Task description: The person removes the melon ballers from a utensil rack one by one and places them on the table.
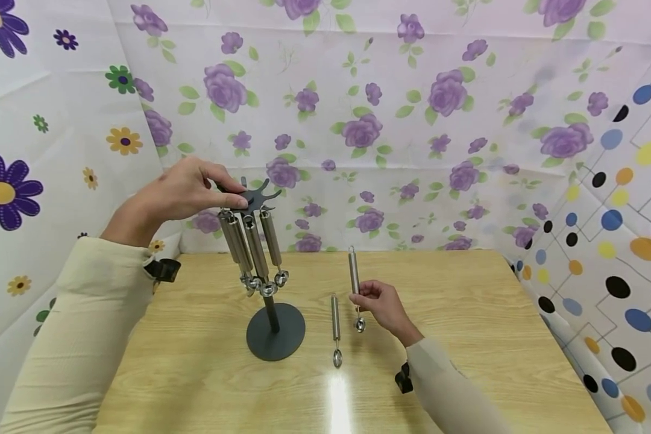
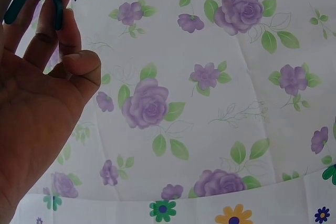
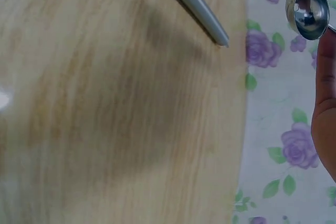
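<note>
My left hand (image 1: 187,188) pinches the dark hooked top (image 1: 257,199) of a utensil stand (image 1: 287,340) between thumb and fingers. From its hooks hang several steel-handled utensils (image 1: 255,247) with small round bowls at their lower ends. In my right hand (image 1: 386,308) a melon baller (image 1: 353,268) is held upright by the lower handle, bowl down, above the table. Its hollow metal bowl (image 3: 310,13) shows in the right wrist view. Another slim steel scoop (image 1: 335,319) lies on the table, between the stand and my right hand. Some of the stand's hooks carry no utensil.
The stand's round base rests on a light wooden table (image 1: 466,349). Flowered cloth (image 1: 390,150) rises behind the table's back edge. Patterned cloths also hang at the left and the right (image 1: 624,253). Dark straps sit on both wrists.
</note>
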A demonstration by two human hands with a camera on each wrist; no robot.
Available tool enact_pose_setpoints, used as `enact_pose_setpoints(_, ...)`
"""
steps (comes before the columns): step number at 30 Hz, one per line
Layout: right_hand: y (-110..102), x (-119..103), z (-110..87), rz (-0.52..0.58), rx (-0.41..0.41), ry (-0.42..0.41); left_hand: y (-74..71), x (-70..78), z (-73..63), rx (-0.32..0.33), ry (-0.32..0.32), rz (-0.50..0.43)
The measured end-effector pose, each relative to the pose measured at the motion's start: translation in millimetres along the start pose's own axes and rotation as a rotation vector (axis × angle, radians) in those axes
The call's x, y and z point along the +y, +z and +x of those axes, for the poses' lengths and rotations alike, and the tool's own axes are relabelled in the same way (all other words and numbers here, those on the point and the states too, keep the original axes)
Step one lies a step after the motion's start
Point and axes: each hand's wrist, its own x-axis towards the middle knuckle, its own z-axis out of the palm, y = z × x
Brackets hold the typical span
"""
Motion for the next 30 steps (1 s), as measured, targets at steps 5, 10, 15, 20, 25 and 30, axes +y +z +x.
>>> enact_pose_setpoints(5, 2.1, 12.3, -2.5, -0.002, 0.054, 0.020, 0.8, -1.0, -0.7, 0.009, 0.005, 0.006)
enact_pose_setpoints(10, 5.3, 25.9, -6.1, -0.006, 0.115, 0.079, 1.9, -1.6, -0.2, 0.029, 0.030, 0.016)
enact_pose_setpoints(15, 10.8, 36.7, -12.5, -0.047, 0.161, 0.150, 3.1, -1.5, -0.3, 0.032, 0.024, 0.017)
enact_pose_setpoints(20, 16.2, 42.6, -15.2, -0.071, 0.196, 0.185, 3.4, -1.9, -1.9, 0.031, 0.009, 0.025)
enact_pose_setpoints(25, 20.1, 46.9, -15.2, -0.101, 0.231, 0.233, 3.1, -2.0, -3.0, 0.030, 0.028, 0.027)
enact_pose_setpoints(30, 24.3, 51.3, -19.7, -0.155, 0.227, 0.281, 3.4, -2.0, -2.4, 0.030, 0.029, 0.026)
